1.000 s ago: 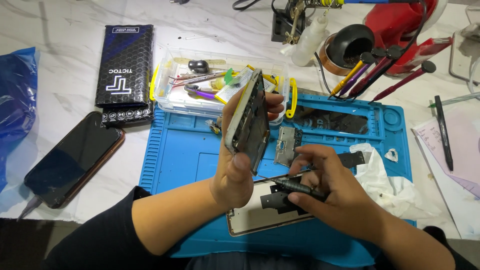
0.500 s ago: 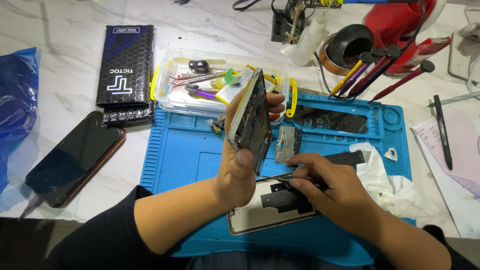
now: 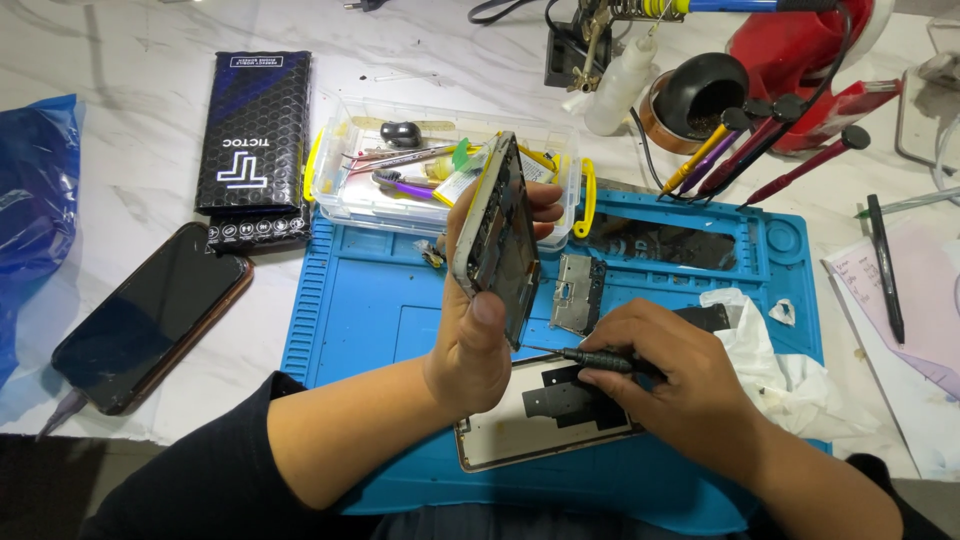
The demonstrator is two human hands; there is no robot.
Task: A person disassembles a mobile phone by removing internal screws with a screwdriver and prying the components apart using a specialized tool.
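You are holding an opened phone body (image 3: pixel 497 235) in your left hand (image 3: pixel 478 340), above the middle of the blue work mat (image 3: pixel 350 300). The phone body is standing almost upright on its long edge, with the inner side turned to your right. Your left thumb is pressing on its lower end and your fingers are closing around its far side, so this hand is gripping it firmly.

Your right hand (image 3: pixel 680 375) is closing around a small black screwdriver (image 3: pixel 590 357). The thin tip is pointing to the left and is reaching the lower edge of the phone body; I cannot tell if it is touching a screw there.

Under both hands, near the front edge of the mat, a flat phone back panel (image 3: pixel 540 420) is lying with dark parts on it. Just behind your right hand a small metal shield plate (image 3: pixel 577 292) is lying on the mat, and a crumpled white tissue (image 3: pixel 780 370) is lying at the right side of the mat.

At the back edge of the mat a clear plastic box (image 3: pixel 400 170) with yellow clips is holding tweezers and small tools. On the tabletop (image 3: pixel 130 150), left of the mat, a dark phone (image 3: pixel 150 315) is lying with the screen up, and a black package (image 3: pixel 253 140) is lying behind it.
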